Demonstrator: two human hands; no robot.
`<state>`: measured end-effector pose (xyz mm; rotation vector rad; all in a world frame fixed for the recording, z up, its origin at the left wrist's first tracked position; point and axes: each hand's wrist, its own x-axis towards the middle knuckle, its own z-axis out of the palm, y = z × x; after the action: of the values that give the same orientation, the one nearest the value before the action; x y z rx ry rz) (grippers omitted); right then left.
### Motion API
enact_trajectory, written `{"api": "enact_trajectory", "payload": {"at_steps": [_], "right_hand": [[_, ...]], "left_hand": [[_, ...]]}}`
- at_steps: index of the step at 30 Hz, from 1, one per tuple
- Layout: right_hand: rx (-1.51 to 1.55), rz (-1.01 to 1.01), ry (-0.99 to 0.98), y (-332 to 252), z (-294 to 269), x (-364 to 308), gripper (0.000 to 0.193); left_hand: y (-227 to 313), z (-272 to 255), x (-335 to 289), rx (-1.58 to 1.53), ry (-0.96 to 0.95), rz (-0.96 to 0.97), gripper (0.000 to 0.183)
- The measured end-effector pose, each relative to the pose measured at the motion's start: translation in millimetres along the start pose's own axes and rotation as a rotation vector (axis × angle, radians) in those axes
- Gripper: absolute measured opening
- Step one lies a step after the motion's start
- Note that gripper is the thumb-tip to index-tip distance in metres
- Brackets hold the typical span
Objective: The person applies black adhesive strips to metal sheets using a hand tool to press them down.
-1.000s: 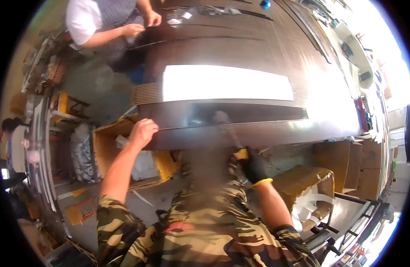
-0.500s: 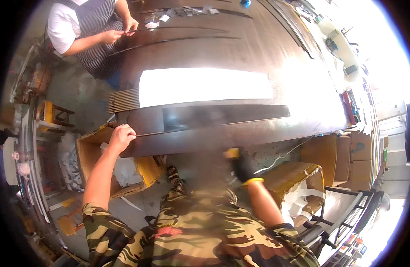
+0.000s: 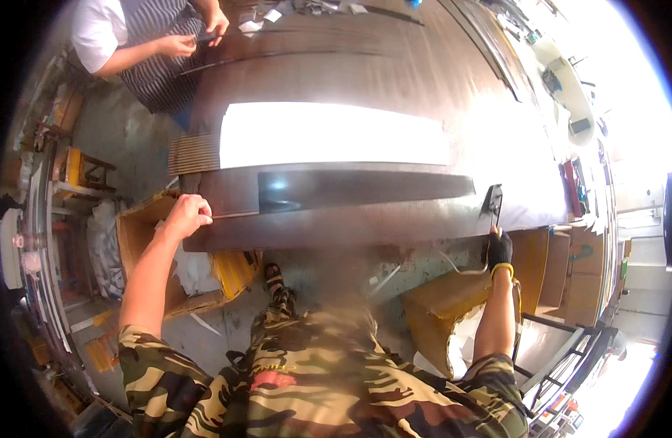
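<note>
**Thin strip (image 3: 233, 215) pinched above a brown worktable (image 3: 292, 87)**

Head view: from afar, I see my bare left hand (image 3: 185, 217) pinched closed on the thin strip's left end, beside a dark flat panel (image 3: 365, 192). My gloved right hand (image 3: 499, 250) wraps a black-headed hand tool (image 3: 493, 200). I judge the strip light, bendy, best held by its end.
</note>
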<state>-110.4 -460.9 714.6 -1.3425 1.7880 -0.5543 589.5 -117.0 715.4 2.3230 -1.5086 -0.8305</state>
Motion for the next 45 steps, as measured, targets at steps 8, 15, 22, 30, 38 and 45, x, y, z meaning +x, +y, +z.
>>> {"api": "enact_trajectory", "payload": {"at_steps": [8, 15, 22, 30, 38, 45], "right_hand": [[-0.454, -0.702, -0.441, -118, 247, -235, 0.03], [-0.409, -0.51, -0.135, -33, 157, -113, 0.039], [-0.267, -0.268, 0.132, 61, -2, 41, 0.037], [-0.639, -0.662, -0.48, -119, 245, -245, 0.034], [0.139, -0.111, -0.326, -21, 158, -141, 0.013], [-0.588, -0.029, 0.067, -46, -16, 37, 0.051]], "left_hand": [[10, -1, 17, -0.017, -0.063, -0.069, 0.02], [6, -8, 8, 0.025, -0.058, -0.101, 0.02], [11, -4, 15, 0.015, -0.065, -0.118, 0.021], [9, -7, 28, 0.078, -0.143, -0.151, 0.023], [10, -2, 29, 0.077, -0.133, -0.173, 0.022], [19, -6, 19, 0.172, -0.132, -0.309, 0.021]]}}
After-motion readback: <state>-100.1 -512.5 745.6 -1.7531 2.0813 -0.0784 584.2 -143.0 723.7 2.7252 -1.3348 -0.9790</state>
